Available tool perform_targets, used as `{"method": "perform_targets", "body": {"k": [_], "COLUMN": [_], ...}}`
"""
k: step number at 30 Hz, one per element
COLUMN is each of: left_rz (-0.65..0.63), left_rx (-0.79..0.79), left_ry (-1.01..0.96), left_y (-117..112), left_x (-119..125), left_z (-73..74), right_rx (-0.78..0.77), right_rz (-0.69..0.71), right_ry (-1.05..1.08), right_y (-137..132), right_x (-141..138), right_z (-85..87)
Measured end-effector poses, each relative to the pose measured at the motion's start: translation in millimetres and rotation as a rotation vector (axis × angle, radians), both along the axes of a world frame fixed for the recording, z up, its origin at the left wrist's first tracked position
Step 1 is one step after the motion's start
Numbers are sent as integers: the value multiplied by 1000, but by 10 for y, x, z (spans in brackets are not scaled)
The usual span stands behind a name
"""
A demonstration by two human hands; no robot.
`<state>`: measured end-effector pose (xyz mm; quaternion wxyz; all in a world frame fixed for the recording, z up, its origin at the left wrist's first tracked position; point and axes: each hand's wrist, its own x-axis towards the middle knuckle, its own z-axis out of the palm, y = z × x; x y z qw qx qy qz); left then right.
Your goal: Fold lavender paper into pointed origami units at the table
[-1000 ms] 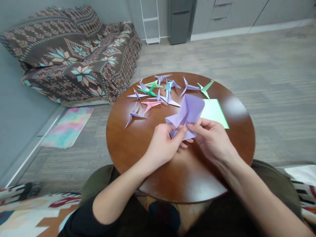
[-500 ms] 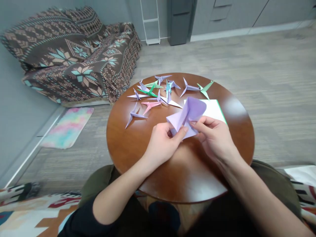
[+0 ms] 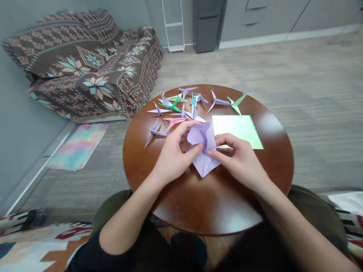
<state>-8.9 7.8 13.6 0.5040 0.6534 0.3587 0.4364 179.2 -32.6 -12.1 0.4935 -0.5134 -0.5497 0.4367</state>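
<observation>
A partly folded sheet of purple origami paper is held above the round table, its lower corner pointing toward me and its upper flap curling. My left hand grips its left side, thumb pressed on the front near the middle. On the right side, my right hand pinches the paper between thumb and fingers. Just beyond my right hand lies a stack of square paper, pale on top with green edges. Past my left hand sits a pink folded paper crane.
Several folded cranes in purple, green and blue lie across the far part of the round wooden table, among them a purple crane at left and a light green crane at right. A covered sofa stands beyond, left.
Both hands have shifted slightly left and turned the purple paper, so a corner now points toward me. The paper stack is more exposed, and my left hand has come nearer the pink crane.
</observation>
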Motion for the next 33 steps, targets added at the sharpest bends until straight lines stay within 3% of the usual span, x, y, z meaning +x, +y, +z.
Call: {"method": "perform_targets", "body": {"k": [3, 12, 15, 19, 22, 33], "left_rz": [-13, -250, -215, -246, -277, -178], "left_rx": [-28, -279, -328, -264, -300, -293], "left_ry": [-11, -145, -123, 29, 20, 63], "left_y": [-22, -13, 13, 41, 55, 103], "left_x": [21, -74, -71, -60, -72, -95], "left_z": [-9, 21, 18, 16, -10, -64], "right_rx": [42, 9, -39, -78, -101, -87], "right_rz": [-47, 52, 116, 125, 125, 176], "right_ry": [-34, 37, 55, 103, 118, 45], "right_y": [-5, 39, 29, 22, 30, 30], "right_x": [-30, 100, 77, 46, 62, 96], "right_z": [7, 29, 35, 52, 54, 101]}}
